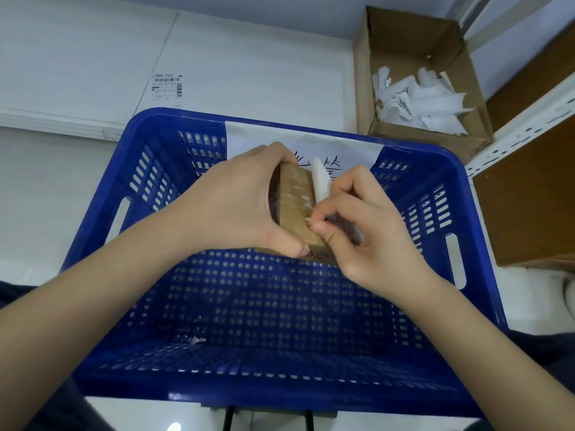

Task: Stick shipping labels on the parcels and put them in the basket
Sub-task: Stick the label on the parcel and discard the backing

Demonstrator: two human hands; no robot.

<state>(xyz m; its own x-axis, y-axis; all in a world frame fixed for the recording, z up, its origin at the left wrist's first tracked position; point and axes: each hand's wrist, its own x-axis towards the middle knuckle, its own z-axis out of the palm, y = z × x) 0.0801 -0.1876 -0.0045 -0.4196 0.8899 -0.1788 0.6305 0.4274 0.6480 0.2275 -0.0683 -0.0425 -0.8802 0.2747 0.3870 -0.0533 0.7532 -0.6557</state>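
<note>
You are mid-labelling: your left hand (245, 200) grips the small cardboard parcel (297, 209) in the air above the blue basket (149, 169), near its far wall. Your right hand (367, 231) pinches the white label strip (322, 181) at the parcel's top edge. Judging from this, next press the label flat, then lower the parcel into the basket.

Bright, even indoor light, soft shadows inside the blue basket (102, 213), slight overall softness, wide-angle bending at edges.
</note>
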